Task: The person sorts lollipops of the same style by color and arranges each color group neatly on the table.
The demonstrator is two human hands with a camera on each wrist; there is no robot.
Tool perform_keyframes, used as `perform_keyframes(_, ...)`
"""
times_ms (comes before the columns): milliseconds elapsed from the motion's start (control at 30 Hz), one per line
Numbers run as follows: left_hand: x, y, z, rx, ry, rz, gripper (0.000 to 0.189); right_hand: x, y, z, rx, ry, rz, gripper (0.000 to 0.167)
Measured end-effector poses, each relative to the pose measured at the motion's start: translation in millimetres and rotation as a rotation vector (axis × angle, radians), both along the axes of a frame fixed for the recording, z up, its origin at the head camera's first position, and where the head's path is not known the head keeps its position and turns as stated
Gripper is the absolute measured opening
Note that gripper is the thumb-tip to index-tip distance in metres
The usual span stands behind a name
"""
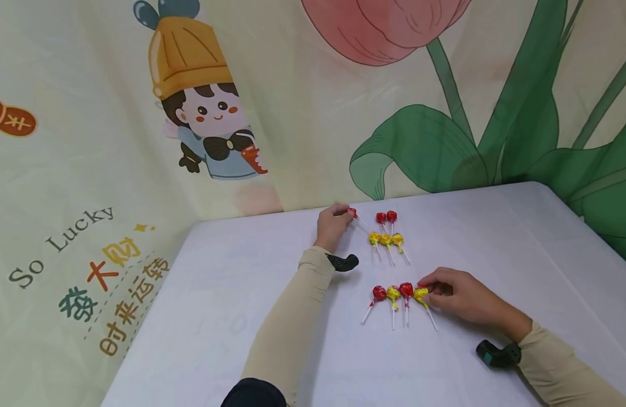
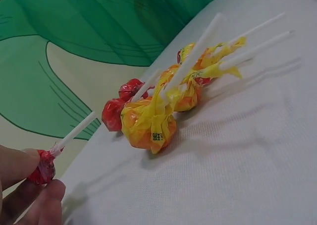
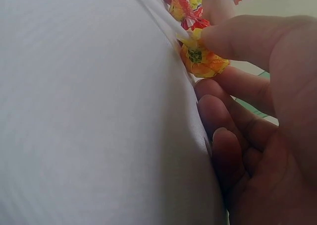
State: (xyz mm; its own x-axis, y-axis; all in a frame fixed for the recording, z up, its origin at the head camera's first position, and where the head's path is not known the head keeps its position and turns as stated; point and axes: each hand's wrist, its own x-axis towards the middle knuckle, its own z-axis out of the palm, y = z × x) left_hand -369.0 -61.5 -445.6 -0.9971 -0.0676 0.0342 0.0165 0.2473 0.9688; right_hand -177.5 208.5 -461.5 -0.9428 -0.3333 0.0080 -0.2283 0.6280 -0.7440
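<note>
- With twelve o'clock at the far edge of the white worktop [image 1: 252, 249], we saw both hands well apart, the left at ten o'clock from the right.
- Our left hand [image 1: 333, 228] pinched the head of a held red lollipop [image 1: 352, 212], its stick pointing between four and five o'clock; we could not tell whether it touched the worktop.
- At three o'clock from that hand we saw two far red lollipops [image 1: 391, 216] side by side, with three far yellow lollipops [image 1: 385, 240] just beside them at six o'clock.
- Our right hand [image 1: 463, 295] gripped the end yellow lollipop [image 1: 421, 295] between thumb and finger, its stick towards five o'clock.
- From it towards nine o'clock we saw, in a row, a middle red lollipop [image 1: 406, 290], a middle yellow lollipop [image 1: 393, 293] and an outer red lollipop [image 1: 379, 293], whose stick pointed to seven.
- Behind, we saw a printed backdrop [image 1: 303, 124], with a pink flower at twelve o'clock from the far lollipops.
</note>
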Motion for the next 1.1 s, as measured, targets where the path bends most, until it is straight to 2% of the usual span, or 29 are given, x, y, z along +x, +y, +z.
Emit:
perform_keyframes(233, -6.5, 3.1, -0.2, -0.112, 0.003, -0.007, 0.024, -0.8, 1, -0.8, -0.008, 0.002, 0.004, 0.03)
perform_keyframes(433, -8.7, 10.0, -0.5, -0.199, -0.002, -0.045, 0.025, -1.3, 1, -3.6, -0.028, -0.002, 0.006, 0.029)
perform_keyframes(767, -12.3, 18.4, -3.8, -0.289, 0.011, -0.121, 0.028, -0.9, 1, -1.6, -0.011, 0.013, 0.009, 0.028)
perform_keyframes(1100, -13.8, 24.7, -4.9, -0.354, -0.009, -0.141, 0.026, -0.8, 1, -1.6, -0.01, 0.015, 0.017, 0.028)
